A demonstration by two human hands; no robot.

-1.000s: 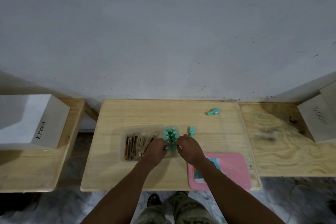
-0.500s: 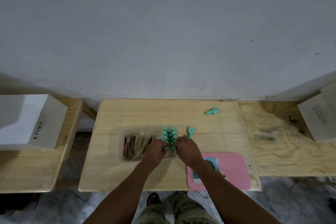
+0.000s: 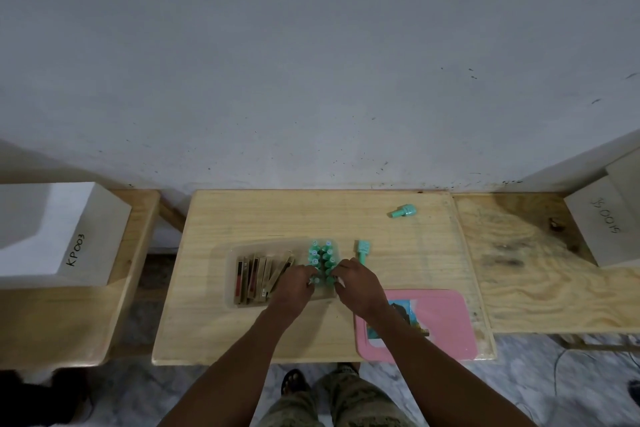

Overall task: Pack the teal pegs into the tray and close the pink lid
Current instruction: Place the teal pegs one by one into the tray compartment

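Two hands meet over the tray (image 3: 231,255): our left hand (image 3: 290,288) and right hand (image 3: 358,284) both curl their fingertips around the near end of the pegs (image 3: 322,258) standing inside. We cannot tell whether either hand actually pinches a peg or only touches the cluster. About ten teal pegs stand upright in two rows in the tray's right part; the nearest ones are hidden by our fingers. Its left part holds roughly six brown flat sticks (image 3: 258,276), leaning on edge. One loose peg (image 3: 362,249) lies just right of the tray, and another (image 3: 401,211) lies well apart toward the table's (image 3: 214,329) far right corner. One pink lid (image 3: 445,322) lies flat at the near right, partly under our right forearm.
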